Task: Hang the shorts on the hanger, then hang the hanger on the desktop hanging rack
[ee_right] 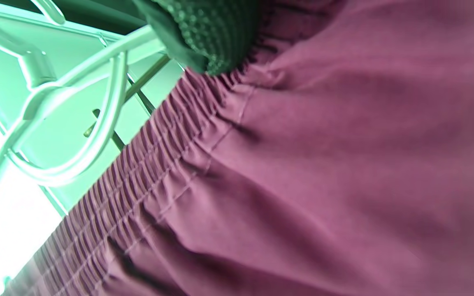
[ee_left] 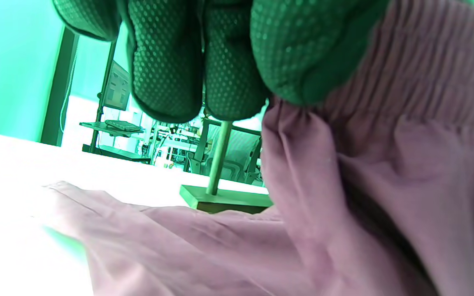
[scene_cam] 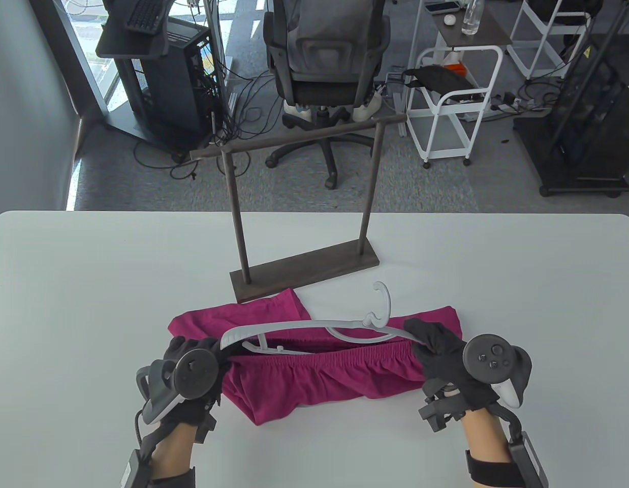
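Office clutter fills the background: a grey swivel chair point(scene_cam: 324, 66), a white trolley point(scene_cam: 454, 101) and a computer tower point(scene_cam: 169, 81) stand beyond a pale worktop point(scene_cam: 65, 284). On the worktop's far side stands a dark wooden hanging rack point(scene_cam: 299, 203), its top bar bare. Just in front of its base lie magenta shorts point(scene_cam: 319, 376), waistband stretched sideways between two gloved hands. A grey plastic hanger point(scene_cam: 314, 330) lies along the waistband, its hook pointing toward the rack.

The left hand point(scene_cam: 192, 371) pinches the waistband's left end where the hanger's left arm enters the fabric; the left wrist view shows fingertips point(ee_left: 163, 74) bunching the elastic. The right hand point(scene_cam: 446, 361) grips the right end, fingers curled over cloth and the hanger's right arm.

The step in hand appears to be fitting the waistband over the hanger. Next, both ends likely need seating on the hanger's arms before it is lifted by its hook onto the rack's bar.
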`<state>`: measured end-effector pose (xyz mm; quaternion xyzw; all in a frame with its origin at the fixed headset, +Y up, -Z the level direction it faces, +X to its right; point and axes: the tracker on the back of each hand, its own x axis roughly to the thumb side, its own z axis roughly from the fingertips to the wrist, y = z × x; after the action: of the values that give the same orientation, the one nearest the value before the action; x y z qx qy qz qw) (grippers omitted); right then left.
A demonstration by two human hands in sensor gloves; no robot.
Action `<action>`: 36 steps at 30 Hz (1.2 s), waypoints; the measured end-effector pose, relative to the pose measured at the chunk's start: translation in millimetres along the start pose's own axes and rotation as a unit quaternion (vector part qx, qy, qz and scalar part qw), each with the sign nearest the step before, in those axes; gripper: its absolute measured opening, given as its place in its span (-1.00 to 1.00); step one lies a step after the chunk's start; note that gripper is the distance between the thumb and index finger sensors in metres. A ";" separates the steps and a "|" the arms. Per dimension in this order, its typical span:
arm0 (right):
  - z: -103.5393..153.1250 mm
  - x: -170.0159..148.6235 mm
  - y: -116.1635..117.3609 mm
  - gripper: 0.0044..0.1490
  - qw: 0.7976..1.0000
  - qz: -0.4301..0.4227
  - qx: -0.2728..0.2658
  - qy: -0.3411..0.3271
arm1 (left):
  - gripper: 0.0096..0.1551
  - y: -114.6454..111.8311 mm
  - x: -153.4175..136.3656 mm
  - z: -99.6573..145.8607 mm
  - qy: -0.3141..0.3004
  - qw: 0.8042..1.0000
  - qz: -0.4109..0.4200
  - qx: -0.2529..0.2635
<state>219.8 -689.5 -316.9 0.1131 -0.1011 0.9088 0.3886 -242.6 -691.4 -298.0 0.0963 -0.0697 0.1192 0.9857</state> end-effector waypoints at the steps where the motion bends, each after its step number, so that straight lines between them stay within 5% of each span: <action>1: -0.1 -2.2 -0.6 -0.32 1.000 0.000 0.002 0.001 | -0.57 1.1 -3.4 0.7 0.004 1.000 0.000 0.001; 7: -1.8 -9.2 -4.9 -0.33 0.998 0.061 0.013 0.006 | -0.57 2.8 -7.7 4.3 0.002 1.000 -0.005 0.001; 17: 2.7 22.2 13.2 -0.34 0.989 0.139 0.007 -0.041 | -0.53 -10.1 46.3 11.0 -0.084 0.995 -0.061 0.005; 22: 4.6 17.5 14.4 -0.34 0.992 0.118 0.000 -0.030 | -0.08 -11.7 45.9 14.4 -0.112 0.993 0.043 -0.006; 25: 5.1 14.8 11.9 -0.34 0.993 0.114 -0.007 -0.025 | 0.08 -12.4 44.6 15.0 -0.091 0.996 0.009 0.019; 36: 1.4 15.9 15.2 -0.34 0.995 0.098 -0.003 -0.031 | -0.21 -43.6 43.2 2.0 -0.044 0.993 0.106 -0.029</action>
<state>198.2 -689.3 -312.5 0.1293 -0.1265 0.9383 0.2949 -190.5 -723.8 -296.7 0.0647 -0.1268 0.2163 0.9659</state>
